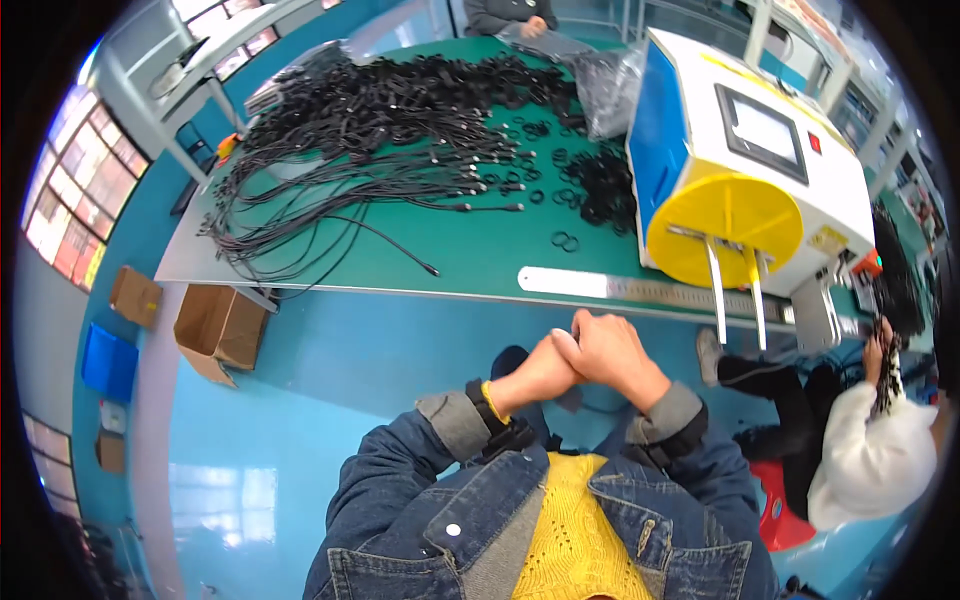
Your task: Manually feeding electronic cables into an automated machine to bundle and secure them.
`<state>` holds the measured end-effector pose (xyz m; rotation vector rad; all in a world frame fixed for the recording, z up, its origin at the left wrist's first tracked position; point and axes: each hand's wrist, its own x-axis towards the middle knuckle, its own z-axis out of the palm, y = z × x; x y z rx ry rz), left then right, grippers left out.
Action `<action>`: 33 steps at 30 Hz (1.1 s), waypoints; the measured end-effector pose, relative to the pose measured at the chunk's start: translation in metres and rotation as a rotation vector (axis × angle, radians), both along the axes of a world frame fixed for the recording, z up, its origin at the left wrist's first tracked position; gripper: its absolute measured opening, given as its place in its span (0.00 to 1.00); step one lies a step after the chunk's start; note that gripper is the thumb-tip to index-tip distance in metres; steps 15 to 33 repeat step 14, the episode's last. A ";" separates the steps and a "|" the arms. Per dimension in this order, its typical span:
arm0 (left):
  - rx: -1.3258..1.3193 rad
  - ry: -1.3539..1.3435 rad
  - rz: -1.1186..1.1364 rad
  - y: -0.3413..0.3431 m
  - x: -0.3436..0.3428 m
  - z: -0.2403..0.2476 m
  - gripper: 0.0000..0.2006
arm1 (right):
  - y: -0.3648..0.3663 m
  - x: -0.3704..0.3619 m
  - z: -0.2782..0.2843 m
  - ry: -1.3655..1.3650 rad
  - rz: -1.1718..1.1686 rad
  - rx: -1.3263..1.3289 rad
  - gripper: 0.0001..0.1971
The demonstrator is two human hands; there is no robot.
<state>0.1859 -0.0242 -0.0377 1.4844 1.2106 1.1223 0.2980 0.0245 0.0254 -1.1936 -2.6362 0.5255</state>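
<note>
Just off the table's front edge, my two hands are clasped together in front of my body. My right hand (613,352) is closed over the fingers of my left hand (540,373), which are mostly hidden beneath it. Nearest to them on the green table (440,245) lies a metal ruler (660,291) along the edge. Beyond it, a large heap of black cables (370,130) covers the table's left and middle, connector ends pointing right. Several small black rings (565,241) and a dark pile of black pieces (605,190) sit right of the cables.
A white and blue machine (740,130) with a yellow disc (725,232) and metal prongs stands at the right. Clear plastic bags (610,90) lie behind. A person in white (865,450) sits at the right, another person (510,15) at the far side. A cardboard box (222,325) rests on the left floor.
</note>
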 end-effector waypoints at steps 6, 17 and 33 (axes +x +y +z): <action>0.021 0.368 0.121 0.005 -0.015 -0.015 0.12 | 0.002 -0.004 -0.025 0.088 0.004 -0.043 0.21; -0.072 0.229 -0.112 0.121 -0.134 0.115 0.12 | 0.006 0.034 -0.030 0.155 -0.050 -0.832 0.19; -0.072 0.229 -0.112 0.121 -0.134 0.115 0.12 | 0.006 0.034 -0.030 0.155 -0.050 -0.832 0.19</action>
